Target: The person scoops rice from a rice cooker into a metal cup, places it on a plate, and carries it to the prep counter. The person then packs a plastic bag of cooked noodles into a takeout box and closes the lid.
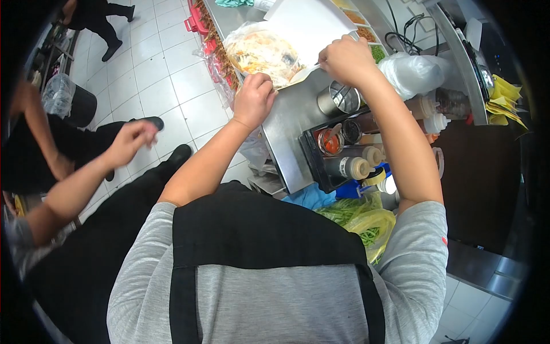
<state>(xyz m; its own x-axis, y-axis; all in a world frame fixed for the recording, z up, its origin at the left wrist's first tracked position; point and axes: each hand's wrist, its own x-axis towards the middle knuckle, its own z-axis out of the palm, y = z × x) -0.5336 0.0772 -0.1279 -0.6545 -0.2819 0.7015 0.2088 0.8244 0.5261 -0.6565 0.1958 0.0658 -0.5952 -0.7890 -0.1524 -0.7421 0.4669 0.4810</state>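
Observation:
A white takeaway box point(309, 20) stands with its lid raised on the steel counter point(289, 135). Food wrapped in clear plastic point(263, 51) fills its near part. My left hand point(254, 102) is at the near left edge of the box, its fingers curled in against the rim and the plastic. At the right corner my right hand point(349, 60) pinches the box edge between thumb and fingers. Just below the right hand is a metal cup point(328, 103) with utensils in it.
A black tray point(310, 163) holds sauce bottles point(349, 167) and a jar of red sauce point(330, 141). Plastic bags point(412, 74) lie at the right, greens in a yellow bag point(378, 229) below. A co-worker's hand point(133, 140) reaches in from the left.

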